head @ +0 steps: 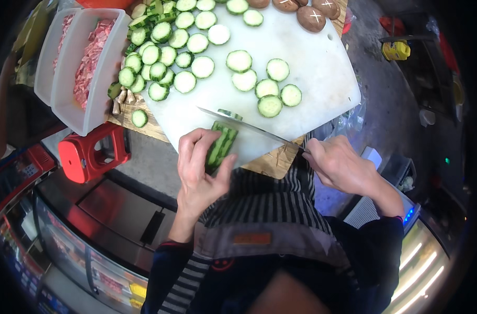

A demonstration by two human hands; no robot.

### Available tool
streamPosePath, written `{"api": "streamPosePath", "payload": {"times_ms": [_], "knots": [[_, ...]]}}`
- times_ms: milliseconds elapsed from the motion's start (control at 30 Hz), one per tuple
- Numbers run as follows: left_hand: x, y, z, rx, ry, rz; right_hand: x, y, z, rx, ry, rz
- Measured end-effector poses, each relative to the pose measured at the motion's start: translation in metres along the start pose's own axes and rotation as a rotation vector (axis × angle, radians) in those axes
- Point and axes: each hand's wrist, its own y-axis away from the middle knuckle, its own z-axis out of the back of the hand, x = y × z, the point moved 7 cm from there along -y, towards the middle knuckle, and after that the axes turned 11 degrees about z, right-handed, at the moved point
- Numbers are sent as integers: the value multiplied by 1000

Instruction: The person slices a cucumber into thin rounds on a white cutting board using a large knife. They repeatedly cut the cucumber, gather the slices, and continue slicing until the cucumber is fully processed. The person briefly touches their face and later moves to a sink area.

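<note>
My left hand [201, 168] grips a piece of cucumber [220, 147] near the front edge of a white plastic cutting board [305, 51]. A knife [258, 131] is in my right hand [336, 165], its blade reaching across the board just beyond the cucumber's cut end. On the far side of the blade shows a fresh slice [229, 114], partly hidden by it. Loose cucumber slices [269, 106] lie about the middle of the board. Many more slices [160, 59] are heaped along its left side.
Two translucent plastic bins [91, 23] of cut raw meat [91, 62] stand at the left. Mushrooms [311, 19] with crosses cut in their caps sit at the far right of the board. Below the wooden tabletop [160, 129] is a red plastic stool [75, 159].
</note>
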Motion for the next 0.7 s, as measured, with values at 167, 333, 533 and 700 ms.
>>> {"api": "streamPosePath", "payload": {"times_ms": [167, 333, 533, 700], "knots": [[11, 8, -1, -15, -14, 23, 30, 14, 20, -80, 120, 86], [6, 4, -3, -34, -18, -42, 43, 21, 16, -36, 162, 94], [11, 5, -5, -11, 16, 16, 44, 20, 14, -20, 153, 58], [11, 4, -3, -32, 21, -3, 42, 16, 14, -10, 120, 66]]}}
